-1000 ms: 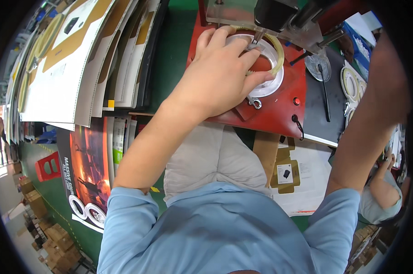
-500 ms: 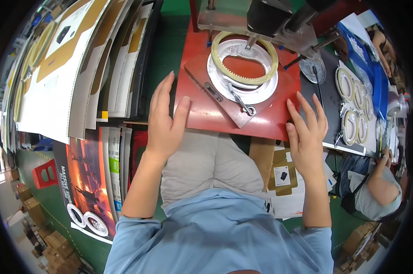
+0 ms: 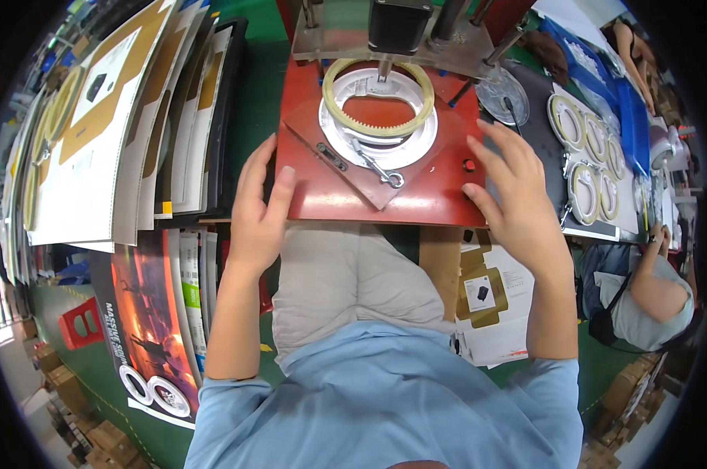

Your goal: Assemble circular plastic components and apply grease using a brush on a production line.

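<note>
My left hand lies along the left edge of the red base plate, empty, its fingers and thumb apart. My right hand, also empty, is spread at the plate's right edge around a small red button; whether it touches the plate I cannot tell. Between the hands, a white round part rests on the plate. A cream ring with inner teeth sits tilted over it. In front lies a metal snap hook. A black press head with a clear plate stands above.
Upright cardboard sheets stand at the left beside a black tray edge. Several ring parts lie on a board at the right, near a clear round dish and blue bins. Another person sits at the far right.
My view has shifted a little to the right. My right hand has moved relative to the plate's edge, and the red button its fingers covered now shows. My left hand stays at the left edge.
</note>
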`<state>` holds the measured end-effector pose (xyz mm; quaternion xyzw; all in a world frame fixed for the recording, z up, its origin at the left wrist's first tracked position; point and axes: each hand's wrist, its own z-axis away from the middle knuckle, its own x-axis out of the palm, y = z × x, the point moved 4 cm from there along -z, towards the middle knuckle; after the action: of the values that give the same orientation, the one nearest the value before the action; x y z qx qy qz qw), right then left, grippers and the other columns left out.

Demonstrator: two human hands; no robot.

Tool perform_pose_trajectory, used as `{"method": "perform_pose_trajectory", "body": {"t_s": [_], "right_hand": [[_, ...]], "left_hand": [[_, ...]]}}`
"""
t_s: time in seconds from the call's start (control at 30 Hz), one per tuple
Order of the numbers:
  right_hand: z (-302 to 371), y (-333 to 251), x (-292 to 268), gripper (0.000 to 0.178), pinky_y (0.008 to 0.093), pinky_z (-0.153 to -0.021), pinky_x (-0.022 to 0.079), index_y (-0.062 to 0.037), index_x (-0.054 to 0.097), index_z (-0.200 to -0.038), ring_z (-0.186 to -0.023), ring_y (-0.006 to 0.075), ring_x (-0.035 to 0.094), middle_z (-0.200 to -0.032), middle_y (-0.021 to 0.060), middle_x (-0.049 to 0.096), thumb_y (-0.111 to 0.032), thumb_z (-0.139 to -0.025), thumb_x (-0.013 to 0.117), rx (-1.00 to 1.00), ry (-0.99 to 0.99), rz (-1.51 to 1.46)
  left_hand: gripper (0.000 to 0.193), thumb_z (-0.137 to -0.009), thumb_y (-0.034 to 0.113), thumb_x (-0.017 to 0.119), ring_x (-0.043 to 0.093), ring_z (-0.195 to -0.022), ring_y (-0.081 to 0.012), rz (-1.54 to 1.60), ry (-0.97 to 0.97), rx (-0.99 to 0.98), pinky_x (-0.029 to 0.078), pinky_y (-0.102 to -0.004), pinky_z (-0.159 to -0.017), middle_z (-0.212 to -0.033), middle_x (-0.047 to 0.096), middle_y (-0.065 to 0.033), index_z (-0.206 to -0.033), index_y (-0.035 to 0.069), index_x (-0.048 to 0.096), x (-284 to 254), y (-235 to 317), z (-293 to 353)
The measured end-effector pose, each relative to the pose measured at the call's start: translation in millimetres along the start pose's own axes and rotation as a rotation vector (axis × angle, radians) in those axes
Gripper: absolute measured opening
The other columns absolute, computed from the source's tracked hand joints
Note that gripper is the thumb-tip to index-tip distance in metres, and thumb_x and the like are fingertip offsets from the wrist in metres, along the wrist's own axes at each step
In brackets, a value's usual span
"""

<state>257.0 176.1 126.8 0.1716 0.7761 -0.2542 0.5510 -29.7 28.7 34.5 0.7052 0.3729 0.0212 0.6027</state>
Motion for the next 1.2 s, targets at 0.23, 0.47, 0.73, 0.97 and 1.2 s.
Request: {"method": "perform_pose_trajectory", "body": {"t_s": [0.23,0.47,0.73,0.97,1.2], "right_hand": [[-34.5,-14.6,10.1,0.030,0.0434,-0.105,0.047,-0.0037,0.069,-0.120,-0.123,0.0347,0.059,-0.127,0.0124,0.066,-0.005,-0.090,0.072,-0.107,0.229,-0.285],[-57.6,-22.2,36.7,0.028,0.0441,-0.105,0.046,-0.0076,0.071,-0.116,-0.124,0.0327,0.059,-0.126,0.0097,0.067,-0.003,-0.088,0.072,-0.277,0.247,-0.239],[-63.6,-16.5,38.7,0.024,0.0426,-0.100,0.049,-0.0096,0.074,-0.109,-0.114,0.0309,0.063,-0.114,0.0073,0.068,-0.002,-0.086,0.072,-0.285,0.253,-0.259],[-65.8,-14.7,35.6,0.029,0.0407,-0.093,0.052,-0.0109,0.078,-0.106,-0.105,0.0291,0.064,-0.102,0.0066,0.067,0.001,-0.081,0.071,-0.294,0.224,-0.328],[-60.3,-28.4,39.7,0.031,0.0394,-0.087,0.052,-0.0126,0.079,-0.107,-0.100,0.0266,0.064,-0.099,0.0039,0.068,0.000,-0.080,0.071,-0.295,0.269,-0.249]], "left_hand": [[0.023,-0.086,0.005,0.077,0.065,-0.103,-0.0301,-0.188,0.052,0.403,0.051,-0.0379,-0.090,-0.112,0.068,-0.0137,-0.108,0.002,0.072,2.2,85.9,-25.3],[0.015,-0.080,0.005,0.080,0.059,-0.094,-0.0284,-0.296,-0.012,0.495,0.049,-0.0384,-0.082,-0.098,0.063,-0.0082,-0.095,0.005,0.074,41.9,106.4,-40.1],[0.016,-0.077,0.003,0.080,0.057,-0.092,-0.0293,-0.382,-0.025,0.542,0.049,-0.0386,-0.082,-0.095,0.062,-0.0086,-0.090,0.004,0.071,50.0,113.1,-43.3],[0.015,-0.082,0.002,0.079,0.057,-0.096,-0.0275,-0.263,-0.178,0.514,0.049,-0.0387,-0.079,-0.091,0.064,-0.0073,-0.093,0.003,0.069,31.5,113.4,-56.3],[0.013,-0.084,0.000,0.075,0.061,-0.089,-0.0279,-0.281,-0.304,0.556,0.051,-0.0372,-0.078,-0.094,0.069,-0.0084,-0.094,0.002,0.067,13.5,106.6,-52.2]]}}
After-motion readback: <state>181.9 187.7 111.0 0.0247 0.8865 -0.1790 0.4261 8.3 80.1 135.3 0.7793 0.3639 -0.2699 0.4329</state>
